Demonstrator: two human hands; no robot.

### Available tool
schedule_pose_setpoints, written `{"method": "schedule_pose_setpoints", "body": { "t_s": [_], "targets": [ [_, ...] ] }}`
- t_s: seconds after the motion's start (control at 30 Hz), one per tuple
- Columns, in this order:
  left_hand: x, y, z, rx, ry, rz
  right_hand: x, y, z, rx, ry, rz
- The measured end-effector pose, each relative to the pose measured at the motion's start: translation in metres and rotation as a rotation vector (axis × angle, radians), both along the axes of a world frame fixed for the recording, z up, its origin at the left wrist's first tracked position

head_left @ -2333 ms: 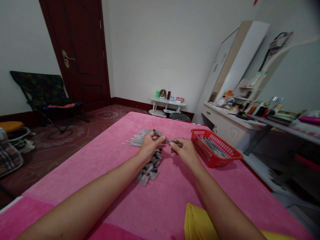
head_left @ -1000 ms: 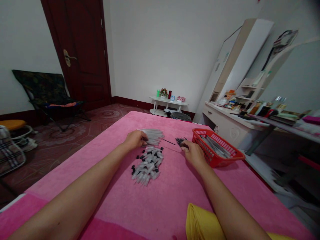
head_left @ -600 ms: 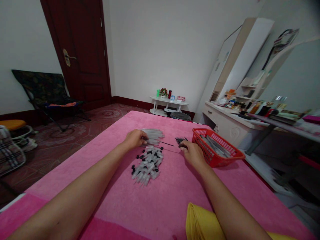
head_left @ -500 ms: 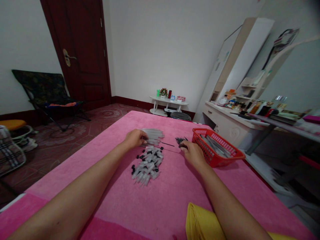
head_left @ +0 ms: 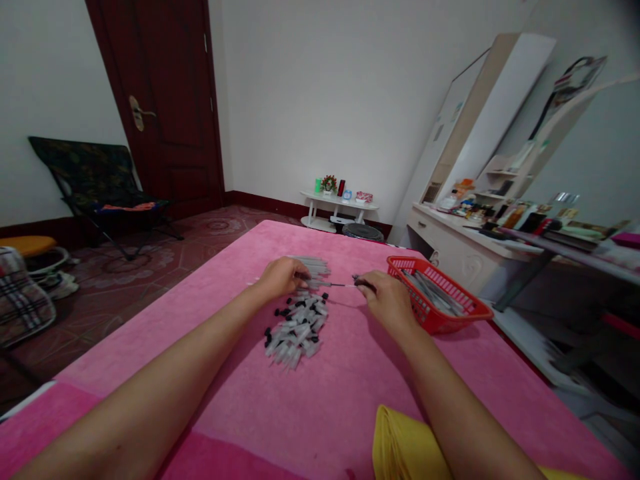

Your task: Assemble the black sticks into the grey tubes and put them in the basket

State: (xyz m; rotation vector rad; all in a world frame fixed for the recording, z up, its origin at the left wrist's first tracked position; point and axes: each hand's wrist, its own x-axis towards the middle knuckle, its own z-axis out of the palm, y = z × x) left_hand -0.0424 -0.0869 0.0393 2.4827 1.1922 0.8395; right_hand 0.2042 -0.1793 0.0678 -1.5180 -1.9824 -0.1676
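Observation:
My left hand (head_left: 281, 277) is closed with its fingers around a translucent pen barrel, beside a stack of similar barrels (head_left: 314, 266). From it a thin dark pen refill (head_left: 338, 285) points right, toward my right hand (head_left: 390, 297). Thumb and fingers of that hand pinch a small dark piece (head_left: 366, 285) at the refill's pale end; its exact kind is too small to make out. Nearer me lies a heap of short clear plastic pieces (head_left: 299, 333) mixed with small black parts. More small dark parts behind the right fingers are mostly hidden.
A red plastic basket (head_left: 425, 319) holding long grey sticks stands just right of my right hand. The pink cloth (head_left: 320, 407) covers the table. A folded yellow cloth (head_left: 405, 443) lies near my right forearm. Beyond the table are a low white stand (head_left: 320, 199) and a dresser (head_left: 450, 240).
My right hand has shifted from the small dark parts to the refill's end, pinching a dark piece there. The refill and my left hand now sit slightly farther right, and the refill lies more level.

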Motion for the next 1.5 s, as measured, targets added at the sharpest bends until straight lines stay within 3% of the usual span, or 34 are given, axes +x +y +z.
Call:
{"method": "schedule_pose_setpoints", "body": {
  "t_s": [0.2, 0.37, 0.53, 0.7, 0.9, 1.07, 1.27, 1.5],
  "targets": [
    [0.008, 0.006, -0.007, -0.119, -0.407, 0.005, -0.019, 0.001, -0.010, 0.038, 0.408, -0.022],
    [0.007, 0.009, -0.006, -0.335, -0.964, 0.047, -0.027, 0.007, -0.037, -0.076, 0.169, 0.038],
    [0.010, 0.003, -0.005, -0.498, -1.154, 0.029, -0.043, 0.016, -0.056, -0.213, -0.061, 0.000],
    [0.011, 0.003, -0.007, -0.515, -1.109, 0.032, -0.052, 0.026, -0.059, -0.279, -0.241, -0.051],
    [0.012, 0.004, -0.010, -0.471, -1.001, 0.048, -0.049, 0.027, -0.063, -0.244, -0.155, -0.043],
    [0.012, 0.009, -0.020, -0.349, -0.849, 0.030, -0.042, 0.024, -0.065, -0.179, 0.097, -0.012],
    [0.013, 0.005, -0.028, -0.047, -0.379, 0.038, -0.026, 0.022, -0.059, -0.144, 0.685, 0.101],
    [0.014, -0.005, -0.027, 0.101, -0.092, 0.006, -0.021, 0.024, -0.061, -0.185, 0.860, 0.175]
  ]
}}
